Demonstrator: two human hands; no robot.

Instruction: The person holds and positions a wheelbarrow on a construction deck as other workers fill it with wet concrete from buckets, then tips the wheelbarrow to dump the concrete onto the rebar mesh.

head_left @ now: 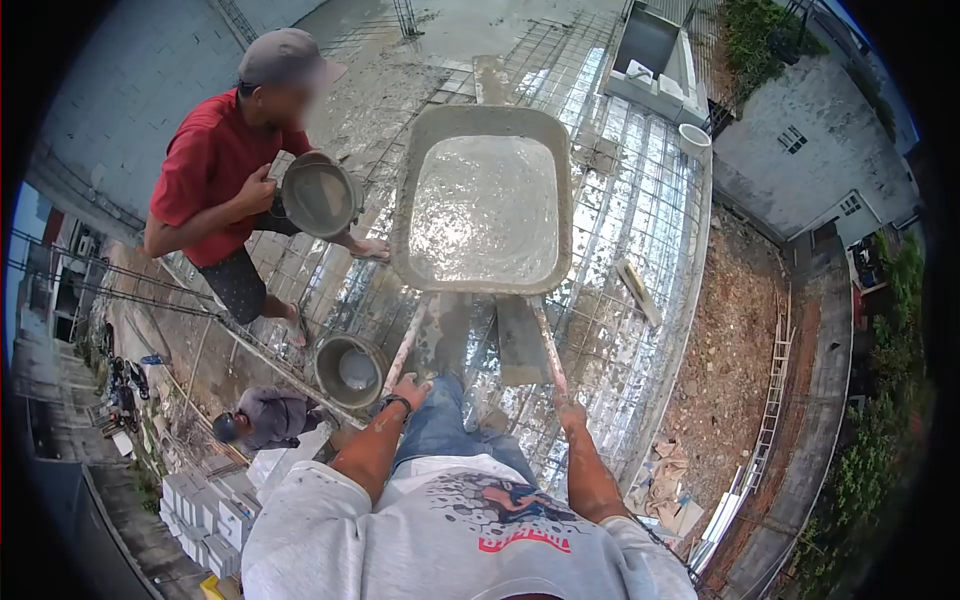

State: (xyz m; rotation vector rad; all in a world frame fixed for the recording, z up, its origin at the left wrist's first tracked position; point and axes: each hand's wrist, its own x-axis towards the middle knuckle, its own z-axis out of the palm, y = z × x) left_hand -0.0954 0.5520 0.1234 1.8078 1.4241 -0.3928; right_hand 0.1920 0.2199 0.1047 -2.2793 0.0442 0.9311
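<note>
The mesh (632,255) is buried in concrete (475,32) only beyond the filled barrow (483,120), whose handles (547,345) are gripped by left hand (408,391) and right hand (572,416).

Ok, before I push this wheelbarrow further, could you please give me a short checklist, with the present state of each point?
1. Left hand on the left handle: ok.
2. Right hand on the right handle: ok.
3. Wet mix contained within the tray: ok.
4. Co-worker well away from the tray: not ok; they are close on the left, holding a bucket, one foot near the tray.
5. Floor bucket well away from the left handle: not ok, it sits close beside it.
6. Wheel on firm support: cannot tell, the tray hides it.
</note>
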